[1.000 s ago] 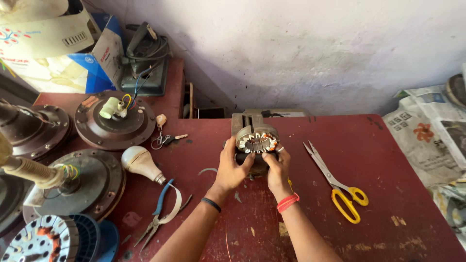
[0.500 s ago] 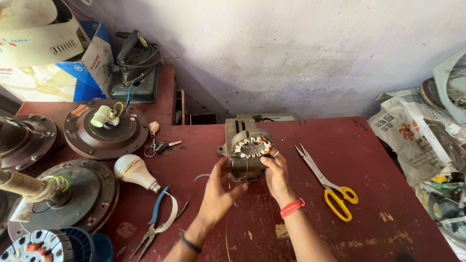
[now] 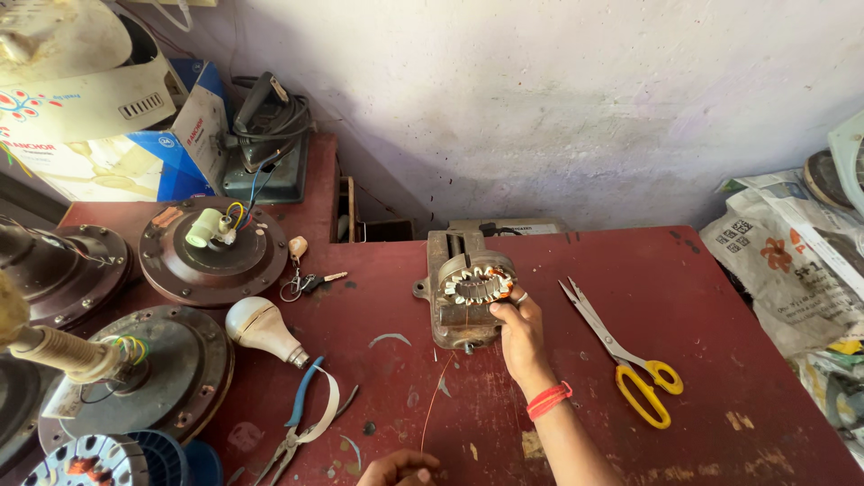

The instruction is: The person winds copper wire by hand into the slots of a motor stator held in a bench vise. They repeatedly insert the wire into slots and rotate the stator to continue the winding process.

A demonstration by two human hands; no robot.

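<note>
- The left hand (image 3: 400,468) has dropped from beside the stator to the near edge of the table, low in the view. Only its knuckles show, so I cannot tell for sure how its fingers lie. A thin copper wire (image 3: 438,396) runs from it up toward the stator, so it seems to pinch the wire's end.
- That wire was not drawn out half a second ago. It now stretches taut, which suggests a strand is being pulled off or fed to the winding.
- The motor stator (image 3: 477,286), a ring of copper coils in a metal housing, sits mid-table on the red tabletop (image 3: 720,360), where it was before.
- The right hand (image 3: 520,335), with a red band at its wrist, stays at the stator's right edge, fingers curled against the housing to steady it.
- Left of all this lie ceiling fan motor housings (image 3: 202,256), a white bulb (image 3: 261,326), a bunch of keys (image 3: 301,283) and blue-handled pliers (image 3: 301,423). The pliers lie near the wire's path but apart from it.
- To the right, yellow-handled scissors (image 3: 621,360) lie near the right forearm, apart from it. Newspapers (image 3: 783,261) are piled at the far edge.
</note>
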